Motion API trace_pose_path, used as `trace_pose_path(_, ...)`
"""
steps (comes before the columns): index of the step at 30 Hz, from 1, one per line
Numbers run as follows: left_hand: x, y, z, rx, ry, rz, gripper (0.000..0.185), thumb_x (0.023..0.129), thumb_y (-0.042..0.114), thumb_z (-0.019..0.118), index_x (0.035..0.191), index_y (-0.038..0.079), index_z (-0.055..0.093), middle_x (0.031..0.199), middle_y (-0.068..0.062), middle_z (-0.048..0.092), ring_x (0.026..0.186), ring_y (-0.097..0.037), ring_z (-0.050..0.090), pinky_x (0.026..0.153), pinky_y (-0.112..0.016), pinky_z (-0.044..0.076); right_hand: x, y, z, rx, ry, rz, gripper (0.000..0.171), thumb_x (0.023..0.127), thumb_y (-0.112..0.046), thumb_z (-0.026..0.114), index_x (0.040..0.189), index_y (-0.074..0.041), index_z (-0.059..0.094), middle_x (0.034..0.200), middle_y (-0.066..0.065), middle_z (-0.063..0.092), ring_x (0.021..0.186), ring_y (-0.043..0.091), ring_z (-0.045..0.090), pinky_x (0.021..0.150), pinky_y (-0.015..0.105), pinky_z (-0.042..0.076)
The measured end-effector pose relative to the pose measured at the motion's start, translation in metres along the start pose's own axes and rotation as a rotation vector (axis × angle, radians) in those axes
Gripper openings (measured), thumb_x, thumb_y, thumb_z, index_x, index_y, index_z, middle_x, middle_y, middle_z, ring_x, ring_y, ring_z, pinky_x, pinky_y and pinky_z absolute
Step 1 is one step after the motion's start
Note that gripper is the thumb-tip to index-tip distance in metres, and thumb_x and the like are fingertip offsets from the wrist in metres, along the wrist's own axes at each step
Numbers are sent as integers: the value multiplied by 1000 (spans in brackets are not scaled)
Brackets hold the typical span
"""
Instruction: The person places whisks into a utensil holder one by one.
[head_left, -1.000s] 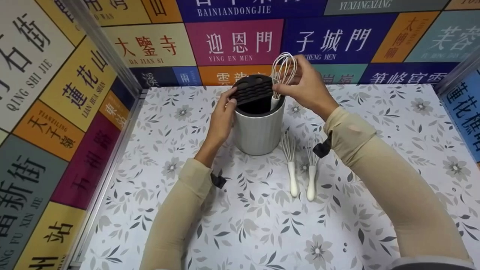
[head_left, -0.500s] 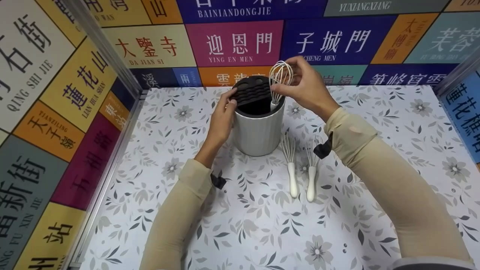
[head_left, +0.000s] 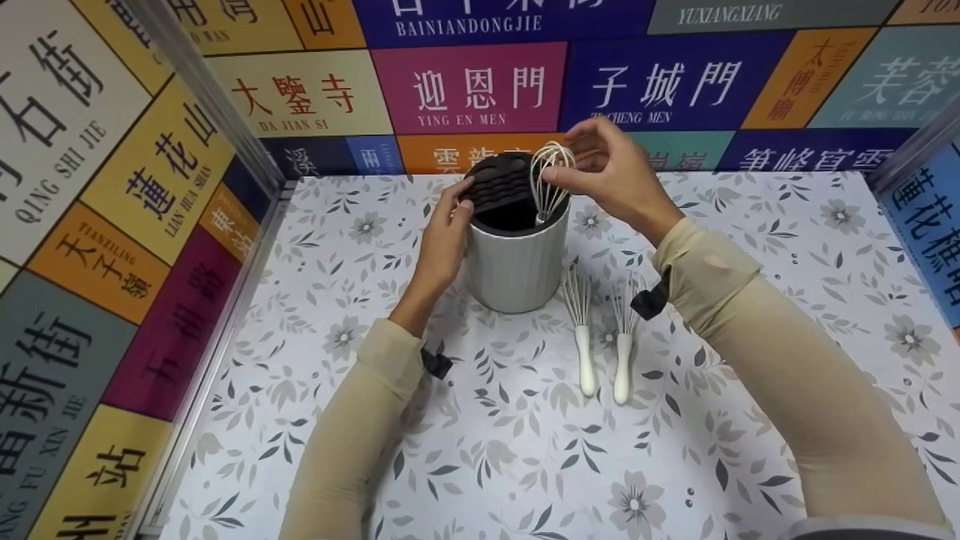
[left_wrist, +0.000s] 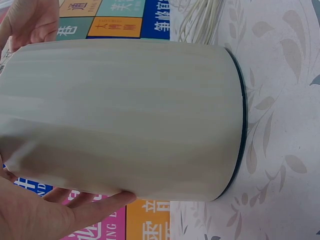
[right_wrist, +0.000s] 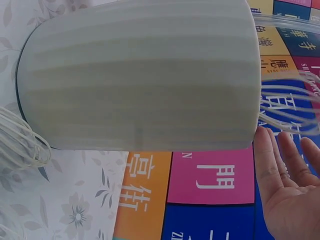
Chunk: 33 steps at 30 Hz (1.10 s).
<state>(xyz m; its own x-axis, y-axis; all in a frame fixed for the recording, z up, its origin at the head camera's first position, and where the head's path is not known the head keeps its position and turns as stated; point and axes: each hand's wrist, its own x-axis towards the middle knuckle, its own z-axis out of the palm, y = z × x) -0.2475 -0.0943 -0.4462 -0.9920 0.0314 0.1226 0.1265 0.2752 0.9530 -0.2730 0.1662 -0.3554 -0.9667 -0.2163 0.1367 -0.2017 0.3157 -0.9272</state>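
whisk (head_left: 548, 180) in holder (head_left: 517, 255) | right hand (head_left: 611, 176) fingers pinch wires | left hand (head_left: 442, 236) fingers flat on holder

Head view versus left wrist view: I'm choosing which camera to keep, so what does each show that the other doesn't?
Only the head view shows the black slotted insert in the holder's mouth, the right hand pinching the wire whisk standing in it, and two more white-handled whisks lying on the floral tabletop.

Only the left wrist view shows the holder's dark base rim meeting the tabletop.

Both show the ribbed pale grey cylindrical holder with the left hand against its side.
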Motion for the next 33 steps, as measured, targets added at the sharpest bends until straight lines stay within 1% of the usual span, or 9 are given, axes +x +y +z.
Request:
trace_pose_path(3, 1, 0, 0, 6, 2, 0, 41, 108, 45, 40, 148, 40, 49, 150, 0, 49, 114, -22, 52, 91, -38, 46, 0, 1, 0, 14, -4, 9, 59, 81, -38, 87, 126, -18, 57, 122, 5, 64, 107, 22, 65, 91, 32, 54)
trace_pose_path(4, 1, -1, 0, 11, 3, 2, 41, 108, 45, 40, 149, 40, 49, 153, 2, 47, 121, -19, 51, 97, -39, 45, 0, 1, 0, 17, -6, 11, 59, 81, -38, 87, 126, -18, 57, 121, 5, 63, 108, 22, 65, 91, 32, 55)
trace_pose_path(7, 1, -1, -1, 15, 3, 11, 42, 108, 45, 40, 149, 40, 48, 158, 4, 43, 132, -17, 47, 110, -42, 40, 0, 3, 0, 25, -8, 9, 58, 80, -39, 88, 125, -18, 57, 120, 4, 64, 107, 22, 65, 89, 32, 56)
trace_pose_path(10, 0, -2, -1, 22, 2, 19, 42, 109, 45, 40, 150, 40, 48, 159, 4, 42, 139, -16, 44, 115, -44, 37, -2, 2, 0, 59, -16, 7, 57, 81, -38, 88, 124, -17, 58, 118, 5, 64, 106, 23, 65, 86, 33, 59)
trace_pose_path(14, 0, -2, -1, 39, -6, 12, 42, 109, 47, 38, 150, 41, 46, 160, 6, 41, 143, -17, 40, 118, -44, 35, -4, 2, 0, 117, -23, -2, 56, 82, -36, 87, 124, -13, 58, 116, 7, 64, 103, 24, 66, 83, 36, 61)
trace_pose_path(19, 1, -2, -1, 41, -4, 6, 42, 109, 47, 38, 150, 42, 46, 161, 6, 40, 144, -16, 40, 118, -44, 36, -6, 3, -1, 154, -17, -16, 54, 85, -34, 84, 123, -7, 57, 116, 9, 66, 102, 24, 68, 81, 39, 61)
trace_pose_path(22, 1, -2, -1, 36, -2, 10, 42, 109, 47, 38, 150, 42, 46, 160, 6, 41, 143, -16, 42, 116, -44, 37, -8, 5, -3, 179, -10, -20, 48, 88, -34, 81, 121, -8, 57, 116, 10, 66, 102, 27, 68, 81, 40, 62)
trace_pose_path(25, 0, -2, -1, 33, -4, 10, 42, 109, 47, 38, 149, 41, 47, 160, 6, 41, 142, -15, 42, 116, -44, 37, -11, 9, -8, 189, -2, -25, 44, 90, -33, 79, 120, -9, 57, 115, 11, 66, 101, 30, 69, 80, 40, 62)
trace_pose_path(33, 1, -2, 0, 32, -3, -3, 40, 109, 45, 39, 148, 44, 47, 161, 8, 40, 146, -15, 39, 119, -44, 35, -23, 16, -26, 169, 24, -25, 44, 95, -33, 74, 125, -6, 57, 117, 12, 65, 99, 28, 69, 79, 37, 62)
